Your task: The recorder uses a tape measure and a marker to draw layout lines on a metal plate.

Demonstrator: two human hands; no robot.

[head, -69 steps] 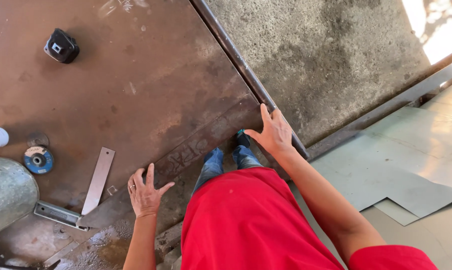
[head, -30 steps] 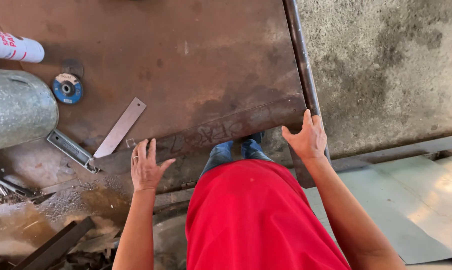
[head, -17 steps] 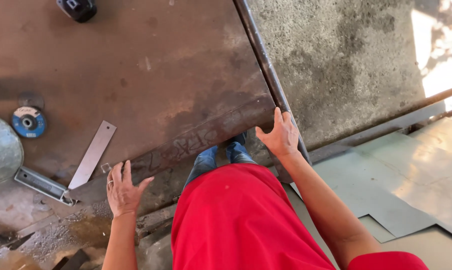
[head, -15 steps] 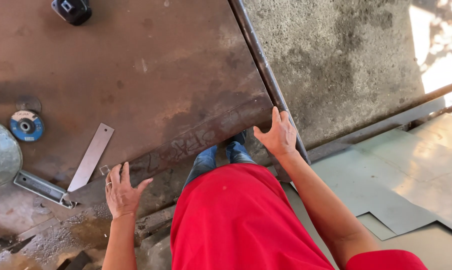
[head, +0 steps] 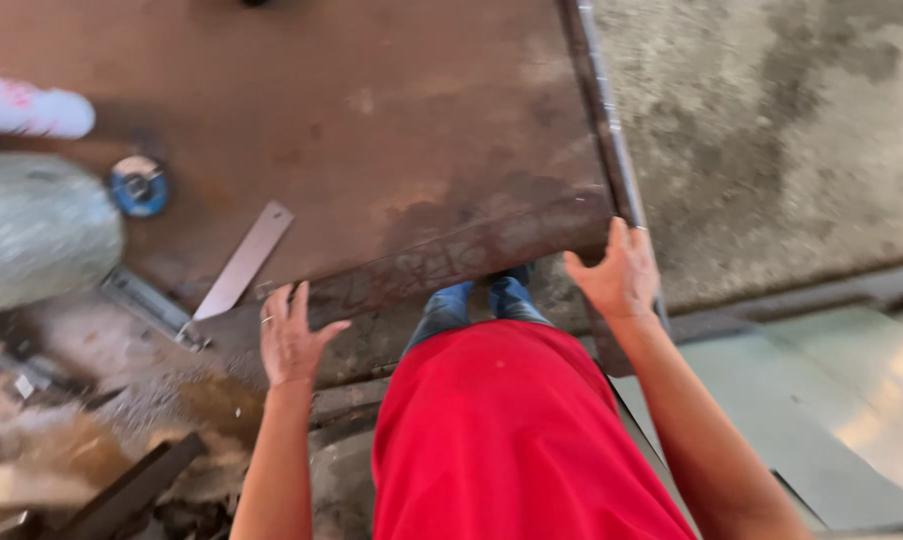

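Observation:
A large rusty brown steel sheet (head: pixel 372 120) lies flat in front of me. My left hand (head: pixel 290 338) rests on its near edge with fingers spread, a ring on one finger. At the sheet's near right corner, my right hand (head: pixel 620 277) grips the edge beside a thin metal bar (head: pixel 604 110) that runs along the right side. My red shirt and blue jeans show between my arms.
On the sheet lie a flat metal strip (head: pixel 244 260), a blue grinding disc (head: pixel 138 186) and a square tool (head: pixel 150 305). A grey cylinder (head: pixel 32 235) and a white object (head: pixel 32 108) sit at the left. Scrap lies at bottom left, concrete floor and pale sheets at right.
The view has shifted and blurred. My left hand has moved up onto the sheet's near edge. My right hand stays at the right corner.

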